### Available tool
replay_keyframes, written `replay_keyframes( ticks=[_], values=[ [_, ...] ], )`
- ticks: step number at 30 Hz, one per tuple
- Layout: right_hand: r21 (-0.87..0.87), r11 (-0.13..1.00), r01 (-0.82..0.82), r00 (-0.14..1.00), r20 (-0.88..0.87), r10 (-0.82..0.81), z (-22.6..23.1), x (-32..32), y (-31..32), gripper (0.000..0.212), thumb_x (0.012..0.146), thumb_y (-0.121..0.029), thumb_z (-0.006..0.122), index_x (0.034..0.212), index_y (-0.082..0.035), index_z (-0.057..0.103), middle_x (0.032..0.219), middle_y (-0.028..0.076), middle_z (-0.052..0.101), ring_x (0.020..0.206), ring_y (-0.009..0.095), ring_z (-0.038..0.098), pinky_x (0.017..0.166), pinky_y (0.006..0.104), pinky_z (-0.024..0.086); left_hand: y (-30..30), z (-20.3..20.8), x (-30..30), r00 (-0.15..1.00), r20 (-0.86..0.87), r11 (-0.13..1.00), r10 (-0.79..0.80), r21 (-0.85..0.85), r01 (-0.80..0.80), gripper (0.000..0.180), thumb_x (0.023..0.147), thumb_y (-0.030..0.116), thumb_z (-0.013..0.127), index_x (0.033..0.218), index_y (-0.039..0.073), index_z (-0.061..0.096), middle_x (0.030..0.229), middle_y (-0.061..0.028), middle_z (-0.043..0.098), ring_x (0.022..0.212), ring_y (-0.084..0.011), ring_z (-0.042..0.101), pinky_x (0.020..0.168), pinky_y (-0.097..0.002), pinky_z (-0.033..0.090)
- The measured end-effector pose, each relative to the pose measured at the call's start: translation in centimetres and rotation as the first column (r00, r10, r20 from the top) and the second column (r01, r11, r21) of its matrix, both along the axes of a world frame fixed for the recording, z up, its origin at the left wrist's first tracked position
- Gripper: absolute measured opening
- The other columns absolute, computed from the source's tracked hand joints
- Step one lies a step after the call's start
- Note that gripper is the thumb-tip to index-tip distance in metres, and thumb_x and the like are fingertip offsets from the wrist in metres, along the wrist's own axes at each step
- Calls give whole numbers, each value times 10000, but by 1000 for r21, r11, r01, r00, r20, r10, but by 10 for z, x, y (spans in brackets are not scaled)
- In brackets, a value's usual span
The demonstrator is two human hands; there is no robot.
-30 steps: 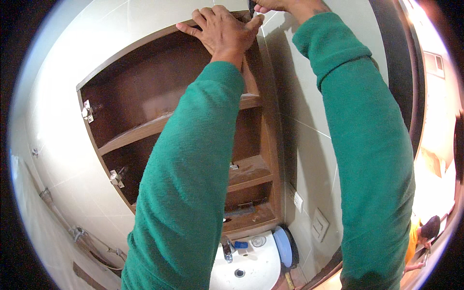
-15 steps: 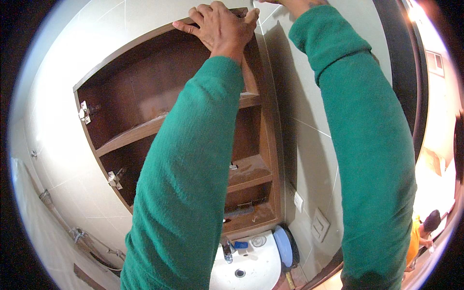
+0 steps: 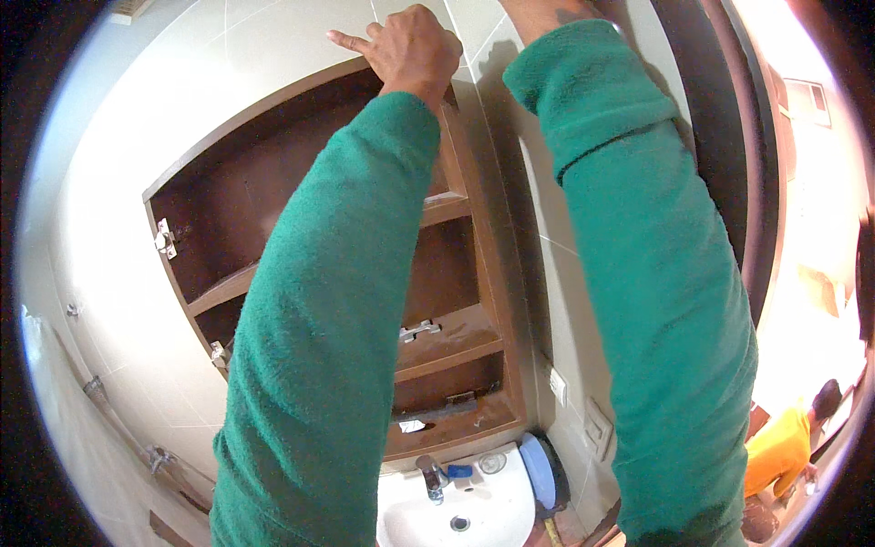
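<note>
My left hand [image 3: 412,50] is raised at the upper right corner of a brown wooden wall cabinet [image 3: 485,264]. Most of its fingers are curled in, and one sticks out to the left against the tiles. Whatever the curled fingers may hold is hidden behind the hand. My right arm in its green sleeve [image 3: 674,301] reaches up beside the right-hand wall. Only the wrist shows at the upper edge; the right hand itself is cut off. The cabinet has no door on it, and metal hinges [image 3: 165,239] are fixed along its left side.
Below the cabinet is a white washbasin [image 3: 410,521] with a chrome tap [image 3: 430,479] and a blue item [image 3: 460,471]. A loose hinge [image 3: 419,331] lies on a shelf. Blue basin [image 3: 538,474] leans at the wall by switches [image 3: 597,428]. A person in orange [image 3: 782,451] is at lower right.
My left hand has lifted from the cabinet's top edge, and its spread fingers have curled. The right hand has slipped further out past the upper edge. The view has shifted slightly.
</note>
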State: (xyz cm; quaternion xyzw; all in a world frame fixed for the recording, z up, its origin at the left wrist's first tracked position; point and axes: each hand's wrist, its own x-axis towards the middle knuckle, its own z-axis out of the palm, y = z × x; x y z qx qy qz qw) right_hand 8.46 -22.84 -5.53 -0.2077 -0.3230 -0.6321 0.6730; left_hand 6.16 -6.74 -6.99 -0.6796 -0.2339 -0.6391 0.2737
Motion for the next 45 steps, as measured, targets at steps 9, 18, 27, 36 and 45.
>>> replay_keyframes(
  ticks=[9,18,27,36,45],
  values=[
    [1,988,-157,986,51,157,-5,3,-6,343,870,-204,719,649,53,665,585,208,650,605,354,711,598,448,536,32,49,-46,995,94,984,-25,-171,41,449,857,433,698,1043,31,775,1126,-219,743,1077,-424,702,1056,-619,424],
    [-146,941,-306,913,234,333,-19,8,4,229,883,-167,725,781,30,668,622,143,666,609,246,691,589,410,506,19,2,-52,861,-400,944,-315,-34,329,414,829,444,673,1043,106,781,1044,-173,767,998,-389,728,888,-477,562],
    [-90,977,-191,980,34,195,-33,14,23,316,863,-227,744,702,32,659,623,181,655,610,294,689,600,430,513,-3,-1,-17,983,-17,982,-182,-45,181,406,801,428,685,976,77,791,1016,-238,750,1016,-420,717,914,-496,559],
    [-340,870,-358,922,16,386,-41,19,33,331,861,-258,743,745,44,674,676,187,697,672,327,712,671,434,543,44,31,-65,995,-82,995,-54,-85,47,384,872,371,636,997,35,775,1076,-233,744,1001,-433,714,888,-495,572],
    [-655,753,-65,969,-222,-109,-43,40,48,430,829,-283,704,979,120,688,977,325,716,954,427,720,858,433,566,44,-30,-69,986,-162,972,-49,221,85,710,833,722,647,1093,70,753,1166,-186,722,1270,-406,577,1160,-673,237]
  ],
)
